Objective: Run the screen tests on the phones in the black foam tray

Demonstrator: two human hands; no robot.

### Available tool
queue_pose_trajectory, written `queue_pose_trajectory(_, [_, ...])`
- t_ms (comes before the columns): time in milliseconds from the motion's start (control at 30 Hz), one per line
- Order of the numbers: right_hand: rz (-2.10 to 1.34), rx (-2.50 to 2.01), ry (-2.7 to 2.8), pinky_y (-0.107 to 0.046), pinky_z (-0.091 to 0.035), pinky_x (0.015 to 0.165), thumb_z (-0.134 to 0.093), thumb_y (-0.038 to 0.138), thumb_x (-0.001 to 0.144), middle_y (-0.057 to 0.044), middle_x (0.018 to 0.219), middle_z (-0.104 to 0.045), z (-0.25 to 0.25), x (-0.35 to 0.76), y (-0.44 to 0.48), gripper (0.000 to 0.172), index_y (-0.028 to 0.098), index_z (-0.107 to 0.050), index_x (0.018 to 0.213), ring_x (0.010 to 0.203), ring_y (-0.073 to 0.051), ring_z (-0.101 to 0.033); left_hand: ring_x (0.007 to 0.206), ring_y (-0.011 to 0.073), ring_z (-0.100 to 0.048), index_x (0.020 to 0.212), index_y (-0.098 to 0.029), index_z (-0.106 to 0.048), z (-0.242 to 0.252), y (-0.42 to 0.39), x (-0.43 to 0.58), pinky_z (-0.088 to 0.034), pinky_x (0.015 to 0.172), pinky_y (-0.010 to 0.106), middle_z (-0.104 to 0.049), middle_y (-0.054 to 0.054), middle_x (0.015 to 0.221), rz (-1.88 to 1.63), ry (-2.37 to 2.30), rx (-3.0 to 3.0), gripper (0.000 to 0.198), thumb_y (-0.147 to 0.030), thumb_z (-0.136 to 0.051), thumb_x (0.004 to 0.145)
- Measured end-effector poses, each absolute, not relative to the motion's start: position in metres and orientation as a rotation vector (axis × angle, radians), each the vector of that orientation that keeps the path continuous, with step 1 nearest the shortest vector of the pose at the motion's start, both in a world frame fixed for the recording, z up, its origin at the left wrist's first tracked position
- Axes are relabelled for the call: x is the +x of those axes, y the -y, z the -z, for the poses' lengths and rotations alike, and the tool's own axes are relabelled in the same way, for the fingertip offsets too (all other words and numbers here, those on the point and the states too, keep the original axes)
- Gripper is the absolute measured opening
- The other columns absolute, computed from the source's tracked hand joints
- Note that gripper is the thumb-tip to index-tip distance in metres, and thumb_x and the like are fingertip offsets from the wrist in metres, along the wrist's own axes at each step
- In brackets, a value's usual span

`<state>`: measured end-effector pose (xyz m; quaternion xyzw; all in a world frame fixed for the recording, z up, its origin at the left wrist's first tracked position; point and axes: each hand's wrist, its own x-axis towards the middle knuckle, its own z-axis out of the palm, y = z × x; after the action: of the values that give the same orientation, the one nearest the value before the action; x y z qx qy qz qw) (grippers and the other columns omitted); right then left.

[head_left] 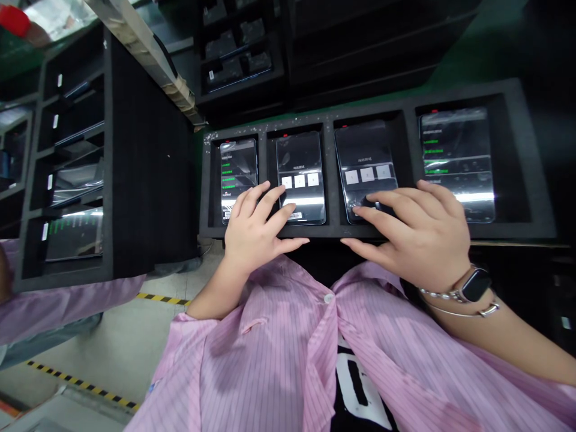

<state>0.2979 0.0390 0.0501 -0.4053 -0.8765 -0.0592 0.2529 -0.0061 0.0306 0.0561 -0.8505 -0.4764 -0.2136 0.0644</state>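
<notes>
A black foam tray [330, 231] in front of me holds a row of smartphones, one per compartment. Over the lower part of the second phone from the left [299, 153] is my left hand [256, 225], fingers spread, partly covering the leftmost phone [237, 157] too. My right hand [420, 231] has its fingers spread over the lower screen of the third phone [366, 144]; whether the fingertips press the glass I cannot tell. Both middle phones show three white numbered squares. Green text lines are lit on the leftmost phone and the rightmost phone [459, 138].
Stacked black foam trays [67, 132] with more phones stand at left, beside a pale post [144, 51]. Another tray [238, 45] lies beyond mine. A person's pink sleeve [76, 306] shows at far left, above floor with yellow-black tape [85, 384].
</notes>
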Motion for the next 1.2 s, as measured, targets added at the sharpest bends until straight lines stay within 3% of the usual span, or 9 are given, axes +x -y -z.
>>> queue_pose_trajectory(167, [0.181, -1.087, 2.379, -0.053, -0.047, 0.109, -0.07, 0.059, 0.095, -0.009, 0.121, -0.073, -0.049, 0.297, -0.04, 0.043, 0.022, -0.073, 0.118, 0.107, -0.032, -0.068, 0.144, 0.0398, -0.051, 0.121, -0.027, -0.074, -0.068, -0.031, -0.005, -0.034, 0.123, 0.058, -0.066, 0.012, 0.145, 0.645, 1.503, -2.604, 0.07, -0.085, -0.065, 0.082])
queue_pose_trajectory(367, [0.136, -1.108, 2.369, -0.053, -0.046, 0.109, -0.069, 0.061, 0.096, -0.009, 0.12, -0.073, -0.05, 0.297, -0.04, 0.043, 0.024, -0.074, 0.118, 0.107, -0.031, -0.068, 0.154, 0.043, -0.037, 0.144, -0.028, -0.062, -0.079, -0.054, 0.007, -0.021, 0.13, 0.065, -0.054, 0.013, 0.158, 0.738, 1.611, -2.551, 0.087, -0.087, -0.063, 0.08])
queue_pose_trajectory(667, [0.211, -1.078, 2.362, -0.052, -0.046, 0.109, -0.069, 0.061, 0.095, -0.01, 0.117, -0.073, -0.051, 0.293, -0.042, 0.044, 0.021, -0.072, 0.112, 0.106, -0.03, -0.068, 0.16, 0.0473, -0.023, 0.154, -0.033, -0.053, -0.071, -0.069, 0.022, -0.015, 0.128, 0.074, -0.039, 0.015, 0.168, 0.591, 1.698, -2.672, 0.09, -0.084, -0.065, 0.08])
queue_pose_trajectory(800, [0.151, -1.145, 2.334, -0.064, -0.032, 0.122, -0.063, 0.063, 0.099, -0.013, 0.132, -0.069, -0.057, 0.29, -0.043, 0.053, 0.019, -0.067, 0.128, 0.129, -0.038, -0.06, 0.159, 0.0492, -0.023, 0.139, -0.028, -0.067, -0.071, -0.07, 0.021, -0.015, 0.127, 0.076, -0.041, 0.017, 0.166, 0.549, 1.696, -2.676, 0.078, -0.083, -0.063, 0.084])
queue_pose_trajectory(933, [-0.043, -1.153, 2.425, -0.076, -0.019, 0.124, -0.045, 0.074, 0.103, -0.02, 0.153, -0.053, -0.062, 0.28, -0.048, 0.081, 0.013, -0.043, 0.157, 0.15, -0.044, -0.04, 0.157, 0.0469, -0.027, 0.148, -0.03, -0.06, -0.07, -0.073, 0.021, -0.021, 0.127, 0.072, -0.043, 0.016, 0.164, 0.633, 1.663, -2.672, 0.084, -0.082, -0.067, 0.082])
queue_pose_trajectory(1033, [-0.138, -1.142, 2.469, -0.076, -0.014, 0.125, -0.04, 0.074, 0.105, -0.02, 0.154, -0.053, -0.065, 0.277, -0.053, 0.082, 0.011, -0.04, 0.157, 0.152, -0.042, -0.037, 0.155, 0.0448, -0.031, 0.151, -0.03, -0.055, -0.072, -0.074, 0.017, -0.022, 0.129, 0.067, -0.047, 0.016, 0.162, 0.739, 1.606, -2.631, 0.087, -0.08, -0.07, 0.082])
queue_pose_trajectory(1200, [-0.082, -1.264, 2.256, -0.07, -0.018, 0.127, -0.044, 0.074, 0.104, -0.019, 0.147, -0.059, -0.072, 0.312, -0.049, 0.073, 0.016, -0.051, 0.147, 0.146, -0.04, -0.046, 0.152, 0.0409, -0.039, 0.151, -0.032, -0.054, -0.085, -0.055, -0.013, -0.024, 0.13, 0.065, -0.052, 0.012, 0.158, 0.964, 1.598, -2.407, 0.073, -0.067, -0.071, 0.089])
